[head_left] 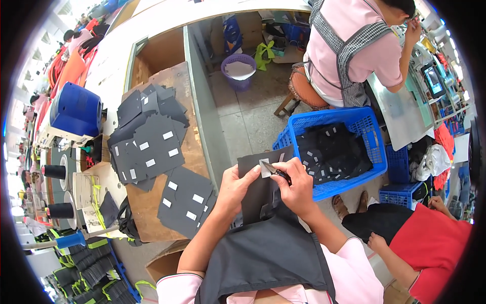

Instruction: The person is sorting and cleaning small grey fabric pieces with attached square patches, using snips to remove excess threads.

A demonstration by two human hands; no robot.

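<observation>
Currently I view remotely: tabletop (pixel 143 215), wooden, left, bearing overlapping dark panels (pixel 153 136) with white patches (pixel 173 152); basket (pixel 349 187), blue, right, holding heaped dark pieces (pixel 336 149); held panel (pixel 249 202), dark, between those two, edge pinched by the left hand (pixel 234 187), thumb in front; tool (pixel 281 174), small, pointed, black-handled, the right hand (pixel 297 188) closed around it; patch (pixel 265 173), white, on the held panel, at the tool's metal tip

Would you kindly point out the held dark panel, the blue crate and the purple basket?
Dark panel (pixel 253 197): head view, on its lower part.
Blue crate (pixel 354 181): head view, on its near wall.
Purple basket (pixel 240 84): head view, on its front wall.
</observation>
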